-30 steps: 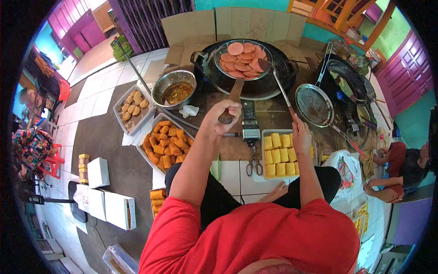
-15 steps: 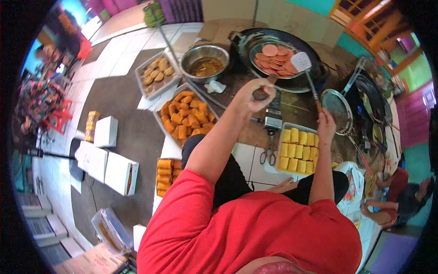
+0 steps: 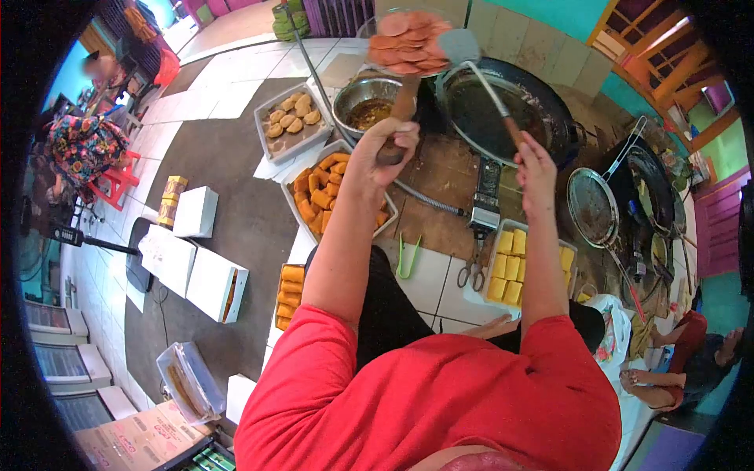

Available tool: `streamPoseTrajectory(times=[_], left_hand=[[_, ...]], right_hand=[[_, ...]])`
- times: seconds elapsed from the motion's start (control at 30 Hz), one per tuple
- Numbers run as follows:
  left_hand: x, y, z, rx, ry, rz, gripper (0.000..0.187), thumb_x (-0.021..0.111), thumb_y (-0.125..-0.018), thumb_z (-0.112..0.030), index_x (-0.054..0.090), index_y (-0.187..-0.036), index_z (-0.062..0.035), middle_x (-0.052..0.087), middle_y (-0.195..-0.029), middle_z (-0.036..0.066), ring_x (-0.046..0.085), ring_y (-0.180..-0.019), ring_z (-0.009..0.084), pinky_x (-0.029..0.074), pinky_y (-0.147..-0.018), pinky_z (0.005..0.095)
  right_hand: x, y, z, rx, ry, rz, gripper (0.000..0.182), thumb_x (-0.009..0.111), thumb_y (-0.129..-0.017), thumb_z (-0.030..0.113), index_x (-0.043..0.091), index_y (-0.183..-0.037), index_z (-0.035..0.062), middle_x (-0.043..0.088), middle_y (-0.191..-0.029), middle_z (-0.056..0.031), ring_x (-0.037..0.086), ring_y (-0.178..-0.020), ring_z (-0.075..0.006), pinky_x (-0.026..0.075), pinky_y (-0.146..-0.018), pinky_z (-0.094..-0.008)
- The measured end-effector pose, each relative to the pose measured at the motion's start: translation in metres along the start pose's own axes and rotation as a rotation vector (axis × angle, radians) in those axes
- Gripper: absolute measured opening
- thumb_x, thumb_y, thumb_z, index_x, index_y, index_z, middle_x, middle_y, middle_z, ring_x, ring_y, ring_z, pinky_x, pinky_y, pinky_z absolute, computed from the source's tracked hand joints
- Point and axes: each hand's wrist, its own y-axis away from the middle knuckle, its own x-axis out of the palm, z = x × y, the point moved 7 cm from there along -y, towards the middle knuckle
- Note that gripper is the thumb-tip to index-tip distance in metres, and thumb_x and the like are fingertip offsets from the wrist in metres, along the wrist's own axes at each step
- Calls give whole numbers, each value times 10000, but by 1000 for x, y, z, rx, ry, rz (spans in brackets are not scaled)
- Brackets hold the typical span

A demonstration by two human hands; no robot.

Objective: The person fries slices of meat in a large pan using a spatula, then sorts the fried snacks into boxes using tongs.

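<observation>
My left hand (image 3: 367, 157) is closed round the wooden handle of a skimmer (image 3: 404, 100). Thin round pink slices (image 3: 410, 38) are piled on its head, raised above the steel bowl's far side. In my right hand (image 3: 536, 174) is a spatula (image 3: 496, 98); its flat blade rests against the right side of the slices. A large dark wok (image 3: 550, 118) with oil stands on a burner (image 3: 485, 206), right of the skimmer. Below the skimmer, a steel bowl (image 3: 339, 106) holds brown liquid.
Trays of fried rolls (image 3: 320, 196), round patties (image 3: 289, 118) and yellow pieces (image 3: 510, 267) surround me. Green tongs (image 3: 408, 257) and scissors (image 3: 471, 276) lie in front. A mesh strainer (image 3: 593, 206) and second wok (image 3: 656, 180) stand right. White boxes (image 3: 216, 286) lie left; other people sit at both sides.
The skimmer with the pink slices has risen from the wok and swung left toward the steel bowl. My right hand has moved left and up with the spatula, keeping its blade by the slices.
</observation>
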Motion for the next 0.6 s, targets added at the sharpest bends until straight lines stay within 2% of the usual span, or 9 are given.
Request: streamPoseTrajectory(times=[0.13, 0.2, 0.3, 0.4, 0.43, 0.53, 0.6], left_hand=[[-37, 0, -34, 159, -153, -135, 254, 552, -805, 65, 404, -1007, 106, 457, -752, 47, 443, -567, 78, 405, -468, 170], [-54, -1, -45, 181, -156, -195, 199, 544, -800, 76, 411, -949, 63, 453, -722, 36, 447, -561, 80, 411, -467, 179], [-79, -3, -55, 189, -125, -261, 184, 544, -783, 87, 401, -875, 19, 451, -709, 33, 451, -554, 91, 418, -473, 183], [-109, -14, -56, 167, -105, -276, 196, 552, -771, 84, 397, -866, 11, 453, -695, 32, 452, -543, 99, 412, -471, 185], [-122, -17, -51, 170, -114, -352, 197, 551, -766, 87, 400, -852, -5, 449, -672, 27, 449, -523, 104, 401, -471, 185], [-159, -30, -33, 57, -44, -389, 187, 543, -767, 84, 405, -819, -30, 455, -665, 25, 446, -508, 102, 413, -465, 201], [-187, -35, -20, 51, -209, -447, 146, 575, -809, 28, 444, -831, -33, 493, -684, 35, 478, -513, 109, 447, -473, 203]], right_hand=[[52, 3, -6, -17, 80, 83, 327, 595, -903, 180, 587, -1215, 83, 543, -701, 36, 407, -510, -3, 304, -433, -157], [66, -1, -18, -15, 222, 105, 323, 593, -901, 188, 595, -1209, 91, 570, -707, -1, 464, -544, -56, 393, -491, -213], [95, -4, -25, -315, 577, 139, 327, 588, -888, 171, 595, -1209, 108, 615, -770, -90, 561, -640, -186, 471, -622, -311], [130, 7, -14, -509, 910, 264, 352, 578, -869, 141, 583, -1221, 125, 612, -853, -164, 589, -799, -319, 474, -752, -396], [141, 12, -12, -493, 1044, 308, 353, 570, -853, 111, 589, -1205, 137, 582, -895, -175, 579, -849, -362, 476, -760, -426], [160, 10, -31, -498, 1278, 403, 350, 550, -852, 93, 587, -1197, 142, 552, -909, -170, 581, -857, -360, 476, -768, -441], [174, 14, -38, -570, 1343, 426, 250, 524, -845, 80, 602, -1082, 66, 545, -940, -179, 589, -894, -351, 507, -741, -433]])
